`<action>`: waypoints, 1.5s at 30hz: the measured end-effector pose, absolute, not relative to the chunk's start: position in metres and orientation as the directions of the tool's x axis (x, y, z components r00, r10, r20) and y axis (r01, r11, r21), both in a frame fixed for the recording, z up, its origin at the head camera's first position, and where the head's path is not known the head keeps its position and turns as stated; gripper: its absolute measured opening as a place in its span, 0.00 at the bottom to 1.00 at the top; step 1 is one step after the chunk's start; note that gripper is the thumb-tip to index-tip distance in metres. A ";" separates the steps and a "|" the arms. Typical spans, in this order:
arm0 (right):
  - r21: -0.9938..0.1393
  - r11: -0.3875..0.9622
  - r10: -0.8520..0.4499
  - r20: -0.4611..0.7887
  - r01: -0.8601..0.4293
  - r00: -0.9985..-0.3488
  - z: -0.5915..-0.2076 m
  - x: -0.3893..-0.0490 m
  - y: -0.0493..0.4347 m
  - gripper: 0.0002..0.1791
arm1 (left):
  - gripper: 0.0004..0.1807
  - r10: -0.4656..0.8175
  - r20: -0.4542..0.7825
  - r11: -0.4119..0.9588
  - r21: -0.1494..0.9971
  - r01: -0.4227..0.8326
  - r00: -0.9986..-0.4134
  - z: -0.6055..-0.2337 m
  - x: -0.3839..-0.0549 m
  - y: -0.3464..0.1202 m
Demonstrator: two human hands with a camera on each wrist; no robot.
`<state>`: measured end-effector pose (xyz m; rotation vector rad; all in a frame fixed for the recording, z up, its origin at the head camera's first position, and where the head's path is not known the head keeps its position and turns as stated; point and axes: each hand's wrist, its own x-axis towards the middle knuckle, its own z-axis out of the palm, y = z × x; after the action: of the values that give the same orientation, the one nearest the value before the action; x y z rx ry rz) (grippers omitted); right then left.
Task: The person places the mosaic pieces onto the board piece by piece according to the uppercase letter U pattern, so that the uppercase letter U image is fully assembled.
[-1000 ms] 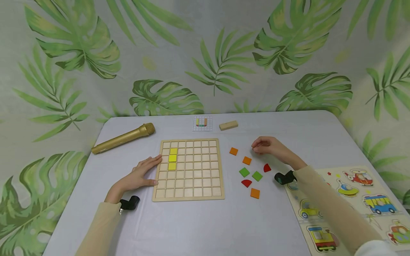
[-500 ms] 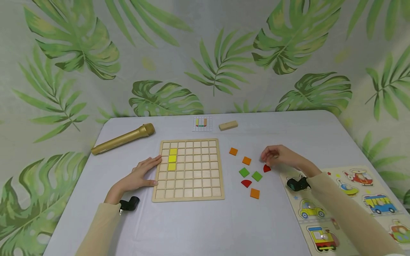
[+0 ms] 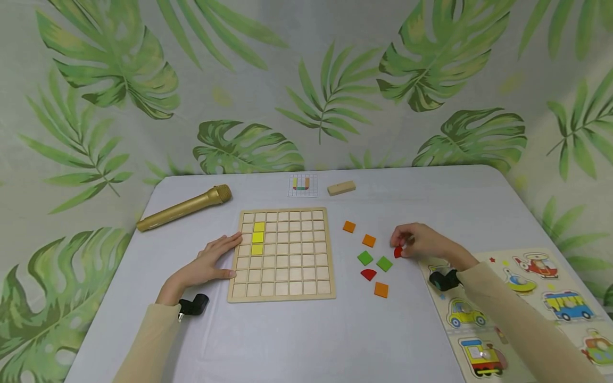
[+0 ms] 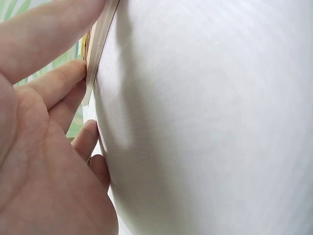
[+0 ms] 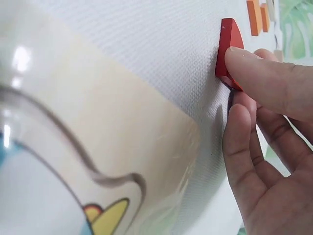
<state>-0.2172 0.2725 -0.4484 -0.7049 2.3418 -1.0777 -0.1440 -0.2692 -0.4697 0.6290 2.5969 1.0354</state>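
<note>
My left hand (image 3: 205,264) lies with its fingers extended along the left edge of the wooden grid board (image 3: 290,260). In the left wrist view, fingertips meet the board's side. Three yellow square tiles (image 3: 258,237) stand in a column in the board's cells. To the right of the board, my right hand (image 3: 423,242) pinches a red quarter-circle tile (image 5: 224,51) between thumb and fingers, low over the white cloth. Around it lie orange square tiles (image 3: 369,240), green square tiles (image 3: 384,263) and another red quarter-circle tile (image 3: 368,274).
A small pattern card (image 3: 303,185) and a wooden block (image 3: 341,188) lie behind the board. A gold microphone (image 3: 184,208) is at the back left. Under my right forearm sits a vehicle puzzle board (image 3: 522,314). A leaf-print cloth (image 3: 335,106) hangs behind the table.
My right hand has moved toward me and slightly right, down to the red quarter-circle tile, and now pinches it. The left hand has stayed on the board's edge.
</note>
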 end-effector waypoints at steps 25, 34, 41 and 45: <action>-0.893 0.427 -0.643 -0.191 -0.141 -0.741 -0.429 -0.233 0.228 0.04 | 0.46 0.499 -0.078 0.640 0.705 0.306 -0.863 -0.469 -0.144 -0.270; -0.895 0.395 -0.687 -0.135 -0.210 -0.714 -0.430 -0.240 0.167 0.08 | 0.46 0.499 -0.073 0.634 0.711 0.306 -0.863 -0.470 -0.144 -0.270; -0.906 0.346 -0.729 -0.094 -0.246 -0.678 -0.432 -0.245 0.114 0.08 | 0.47 0.496 -0.082 0.641 0.706 0.300 -0.865 -0.468 -0.144 -0.269; -0.907 0.319 -0.746 -0.062 -0.274 -0.663 -0.432 -0.244 0.083 0.07 | 0.47 0.498 -0.081 0.641 0.705 0.303 -0.863 -0.467 -0.143 -0.269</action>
<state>-0.2438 0.0832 -0.4320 -0.8992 2.1131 -1.3144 -0.1435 -0.2689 -0.4665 0.6480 2.5945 1.0424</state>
